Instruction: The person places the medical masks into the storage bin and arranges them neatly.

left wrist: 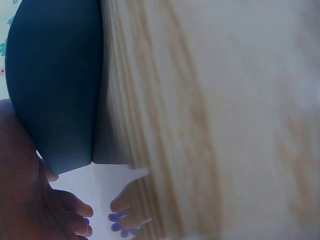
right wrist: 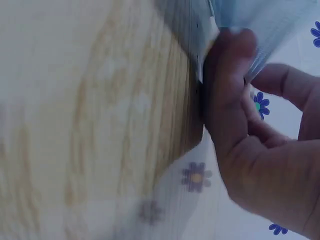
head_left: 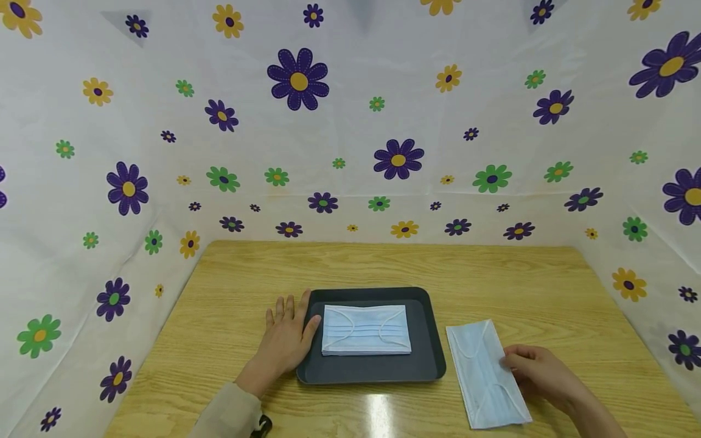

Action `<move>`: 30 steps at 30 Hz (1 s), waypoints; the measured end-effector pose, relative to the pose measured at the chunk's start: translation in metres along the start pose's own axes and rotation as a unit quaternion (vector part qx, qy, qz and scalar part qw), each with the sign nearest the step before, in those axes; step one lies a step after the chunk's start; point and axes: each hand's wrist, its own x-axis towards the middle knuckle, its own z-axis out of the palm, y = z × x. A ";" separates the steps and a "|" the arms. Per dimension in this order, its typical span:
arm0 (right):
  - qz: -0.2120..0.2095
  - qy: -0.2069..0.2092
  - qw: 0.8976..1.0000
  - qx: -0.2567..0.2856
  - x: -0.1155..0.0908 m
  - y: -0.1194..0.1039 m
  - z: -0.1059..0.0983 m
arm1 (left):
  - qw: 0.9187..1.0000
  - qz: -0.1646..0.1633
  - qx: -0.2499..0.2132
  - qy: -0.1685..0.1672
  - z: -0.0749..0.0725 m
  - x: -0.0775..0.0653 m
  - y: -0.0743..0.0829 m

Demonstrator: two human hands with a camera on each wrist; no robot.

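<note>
A dark grey tray (head_left: 372,372) on the table carries a small stack of light-blue pleated face masks (head_left: 366,330), white ear loops lying on top. At the tray's left side rests my left hand (head_left: 286,342), fingers straight and spread, thumb over the rim. The left wrist view has this hand (left wrist: 25,185) beside the tray's dark wall (left wrist: 55,85). Right of the tray, another face mask (head_left: 484,371) lies at a slant, and my right hand (head_left: 544,374) pinches its right edge between thumb and fingers. Close up, the mask (right wrist: 272,25) hangs from the right fingertips (right wrist: 244,45).
The light wood table (head_left: 383,264) has a visible far edge. White cloth (head_left: 350,121) printed with purple, yellow and green flowers walls it in at the back and both sides. A dark band (head_left: 263,426) shows by the left sleeve (head_left: 232,410).
</note>
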 end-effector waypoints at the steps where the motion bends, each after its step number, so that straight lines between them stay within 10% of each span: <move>1: 0.002 0.006 1.000 0.012 0.000 0.000 0.000 | 1.000 0.000 0.000 0.001 0.000 0.000 0.000; 15: 0.031 0.038 0.991 0.123 0.015 -0.003 0.009 | 1.000 -0.003 0.002 -0.001 0.000 0.001 0.000; 30: 0.015 0.133 0.989 0.058 0.012 -0.007 -0.001 | 1.000 -0.003 -0.004 0.002 -0.001 0.000 0.001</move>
